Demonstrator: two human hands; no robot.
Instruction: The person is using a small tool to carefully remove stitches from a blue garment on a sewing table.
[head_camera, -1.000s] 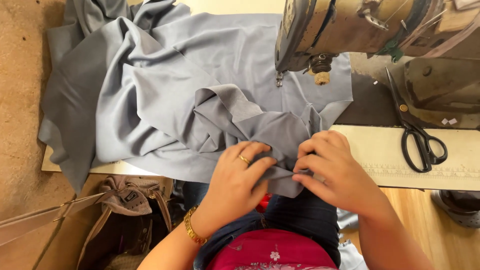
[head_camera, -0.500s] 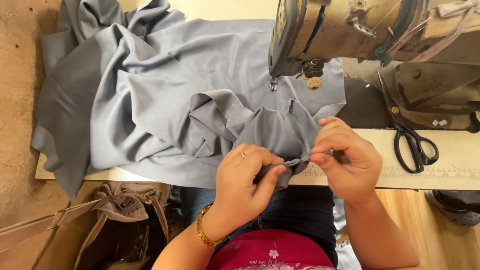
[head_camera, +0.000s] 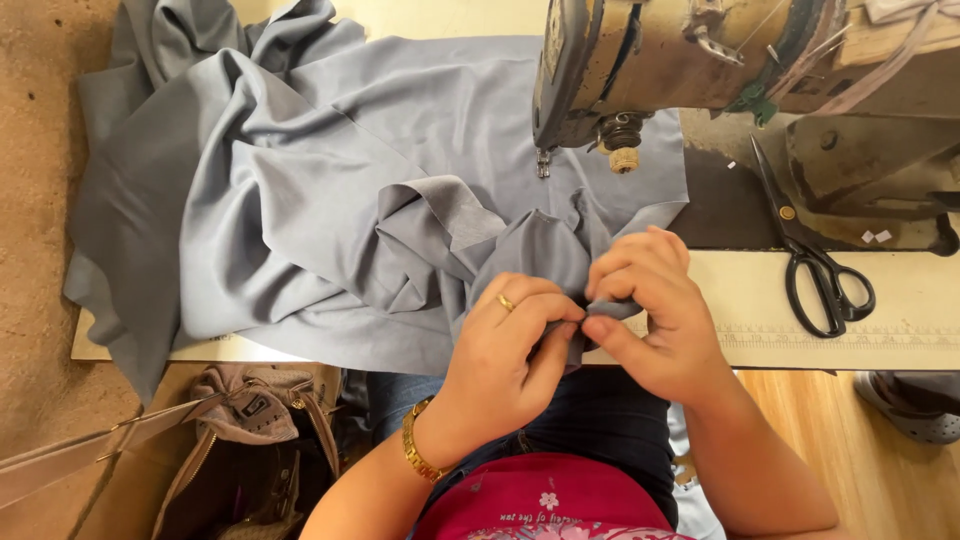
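Sewing table (head_camera: 880, 320) w/ grey fabric (head_camera: 330, 200) spreading left of the machine (head_camera: 680, 60), both hands pinching its near edge, left hand (head_camera: 505, 350) & right hand (head_camera: 650, 310) touching.

Grey-blue cloth (head_camera: 330, 180), black scissors (head_camera: 815, 270), gold bracelet (head_camera: 415, 455), magenta flowered shirt (head_camera: 545, 505).

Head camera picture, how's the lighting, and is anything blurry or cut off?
Head view: soft even daylight, gentle shadows in the folds of the grey fabric; no glare; left hand and right hand sharp; sewing machine cropped at the top edge; scissors in focus.
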